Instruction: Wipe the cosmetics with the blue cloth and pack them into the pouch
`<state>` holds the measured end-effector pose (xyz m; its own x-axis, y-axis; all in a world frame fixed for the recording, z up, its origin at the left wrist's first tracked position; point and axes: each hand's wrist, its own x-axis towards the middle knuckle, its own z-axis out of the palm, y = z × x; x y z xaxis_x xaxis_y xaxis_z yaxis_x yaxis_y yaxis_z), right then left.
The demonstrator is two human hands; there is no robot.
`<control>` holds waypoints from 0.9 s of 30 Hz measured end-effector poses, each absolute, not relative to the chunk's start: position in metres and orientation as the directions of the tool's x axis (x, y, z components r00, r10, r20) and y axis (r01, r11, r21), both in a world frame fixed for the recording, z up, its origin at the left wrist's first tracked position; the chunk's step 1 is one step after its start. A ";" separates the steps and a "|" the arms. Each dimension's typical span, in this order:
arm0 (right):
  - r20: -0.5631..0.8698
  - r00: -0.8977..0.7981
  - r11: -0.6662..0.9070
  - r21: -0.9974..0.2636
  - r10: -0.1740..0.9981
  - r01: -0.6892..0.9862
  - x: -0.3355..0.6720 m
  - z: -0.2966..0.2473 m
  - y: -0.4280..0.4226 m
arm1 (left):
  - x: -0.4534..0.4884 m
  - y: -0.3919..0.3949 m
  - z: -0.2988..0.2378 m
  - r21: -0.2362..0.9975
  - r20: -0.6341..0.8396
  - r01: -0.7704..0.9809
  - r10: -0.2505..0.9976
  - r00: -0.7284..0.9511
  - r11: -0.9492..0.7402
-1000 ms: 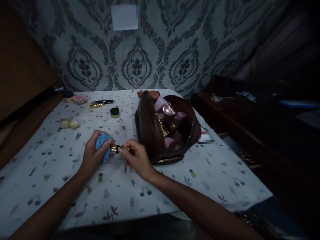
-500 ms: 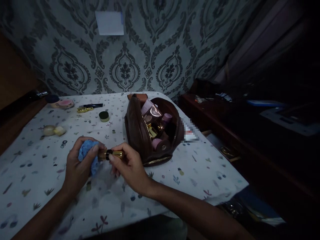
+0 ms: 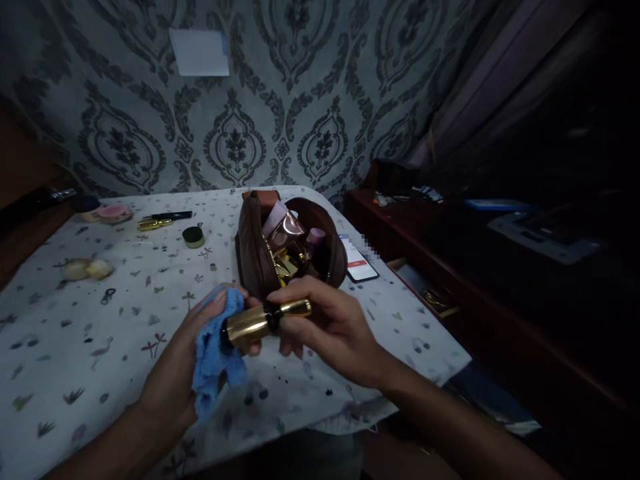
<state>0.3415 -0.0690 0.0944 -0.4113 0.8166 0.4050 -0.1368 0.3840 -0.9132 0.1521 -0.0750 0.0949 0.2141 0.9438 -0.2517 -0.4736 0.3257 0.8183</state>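
Observation:
A blue cloth (image 3: 219,363) is bunched in my left hand (image 3: 175,357), its loose end hanging below the fingers. My right hand (image 3: 337,327) grips a shiny gold and black cosmetic tube (image 3: 250,325) near its black middle band, with the fingers closed. The tube lies nearly level, and its black left end meets the cloth. Just behind my hands stands an open brown bag (image 3: 253,257) packed with cosmetics, among them a pink-capped item (image 3: 316,237) and a shiny rose-gold packet (image 3: 287,230). My right hand hides the bag's front.
On the patterned tablecloth (image 3: 125,393) are a round dark-lidded jar (image 3: 193,237), a gold tube (image 3: 154,225), a black pen-like stick (image 3: 171,215), a pink round container (image 3: 114,213) and two pale sponge-like pieces (image 3: 87,269). A phone (image 3: 361,268) lies right of the bag, near an open drawer (image 3: 425,293).
Both hands have moved right and nearer to me, bringing the tube in front of the bag. More of the tube's gold body shows, and the cloth hangs lower. The view has shifted slightly.

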 end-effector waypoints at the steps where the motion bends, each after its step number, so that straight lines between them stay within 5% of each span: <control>1: 0.365 -0.400 0.336 -0.931 0.840 -0.144 0.348 0.098 -0.069 | 0.157 -0.075 0.096 0.821 -0.250 -0.463 0.940 0.233 0.333; 5: 0.297 -0.344 0.268 -0.955 0.891 -0.131 0.371 0.111 -0.064 | 0.172 -0.079 0.097 0.947 -0.131 -0.244 0.943 0.306 0.210; 7: 0.297 -0.279 0.279 -0.955 0.913 -0.103 0.382 0.117 -0.059 | 0.178 -0.083 0.091 0.999 0.038 -0.004 0.942 0.334 -0.039; 10: 0.333 -0.179 0.334 -0.942 0.926 -0.023 0.393 0.127 -0.050 | 0.184 -0.089 0.076 0.765 0.413 0.359 0.835 0.363 -0.534; 12: 0.378 -0.153 0.391 -0.918 0.913 0.066 0.397 0.133 -0.045 | 0.186 -0.089 0.068 0.542 0.533 0.491 0.731 0.426 -0.681; 18: 0.469 -0.220 0.517 -0.745 0.856 0.423 0.410 0.140 -0.027 | 0.188 -0.073 0.063 0.449 0.479 0.509 0.679 0.557 -0.734; 27: 0.396 -0.410 0.570 -0.571 0.821 0.590 0.427 0.141 -0.010 | 0.183 -0.074 0.039 0.236 0.516 0.531 0.568 0.642 -0.814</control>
<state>0.4267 -0.0097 0.1413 -0.4102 0.8213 0.3964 0.5905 0.5705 -0.5709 0.1834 -0.0738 0.0388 0.6418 0.5677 0.5155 0.5308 -0.8141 0.2357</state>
